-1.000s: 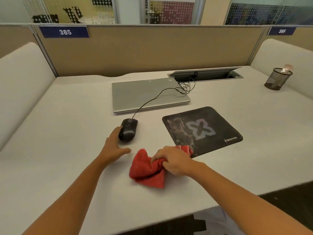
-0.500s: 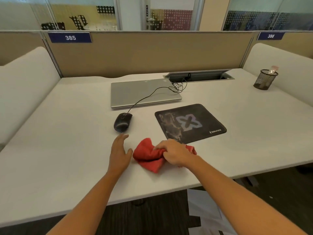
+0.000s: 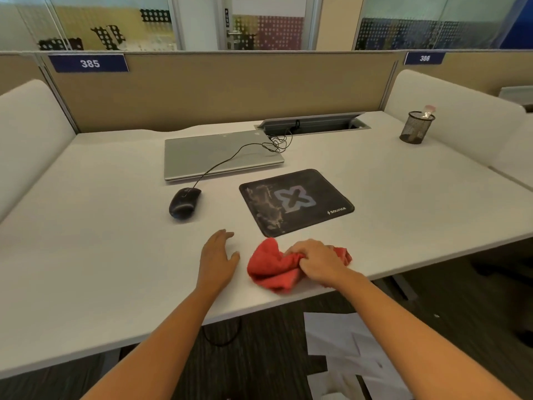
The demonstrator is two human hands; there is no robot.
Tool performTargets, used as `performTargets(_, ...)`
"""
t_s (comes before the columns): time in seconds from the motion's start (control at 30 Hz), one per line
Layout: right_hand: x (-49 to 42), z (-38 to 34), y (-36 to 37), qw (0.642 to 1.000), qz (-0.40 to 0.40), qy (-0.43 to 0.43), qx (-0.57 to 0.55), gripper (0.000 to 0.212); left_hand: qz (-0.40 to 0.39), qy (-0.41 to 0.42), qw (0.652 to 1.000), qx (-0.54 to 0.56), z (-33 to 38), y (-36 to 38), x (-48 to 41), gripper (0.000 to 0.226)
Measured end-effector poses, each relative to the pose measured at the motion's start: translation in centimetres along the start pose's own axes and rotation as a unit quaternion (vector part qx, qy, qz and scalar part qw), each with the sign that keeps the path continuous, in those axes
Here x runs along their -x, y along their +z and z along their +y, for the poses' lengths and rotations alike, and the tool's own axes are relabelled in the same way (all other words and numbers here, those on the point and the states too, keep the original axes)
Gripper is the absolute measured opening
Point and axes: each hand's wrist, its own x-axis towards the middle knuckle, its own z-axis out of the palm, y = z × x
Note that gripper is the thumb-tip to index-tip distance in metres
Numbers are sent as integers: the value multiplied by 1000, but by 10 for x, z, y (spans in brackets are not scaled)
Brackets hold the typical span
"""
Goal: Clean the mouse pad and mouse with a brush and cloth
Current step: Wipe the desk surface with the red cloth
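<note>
**Cloth Gripped, Pad and Mouse Awaiting Wipe**

Your right hand [image 3: 317, 262] is closed around the bunched red cloth [image 3: 274, 268], fingers curled into the folds. The bunching gives you a firm wad to press with, so the cloth is less likely to drag loosely. The cloth rests on the desk [image 3: 86, 255] near its front edge. Your left hand [image 3: 217, 259] lies flat and empty at 9 o'clock of the cloth, apart from it, probably bracing you.

The mouse pad [image 3: 297, 202] lies at 12 o'clock of the cloth, near but not touching; pale smears mark its left half, so judge it uncleaned. The mouse [image 3: 184, 202] sits off the pad at its 9 o'clock, its cable [image 3: 230, 160] crossing the closed laptop [image 3: 219, 154]. Off the pad, each item can be wiped separately. No brush is identifiable; a mesh cup [image 3: 416, 128] stands at 2 o'clock.
</note>
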Motion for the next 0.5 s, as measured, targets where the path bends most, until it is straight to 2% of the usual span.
performTargets(0.1,16,14,-9,997,-51,7,52,37,-13,1,1000,-13,13,10,-4,42)
performTargets(0.27,36,50,-47,978,-115,73,156,38,-46,31,998,-26,35,29,-18,37)
performTargets(0.4,26,74,-76,988,-44,128,71,39,-74,94,992,-36,57,45,-38,34)
performTargets(0.5,6,84,-89,988,39,142,-49,43,-104,131,984,-54,78,57,-60,37)
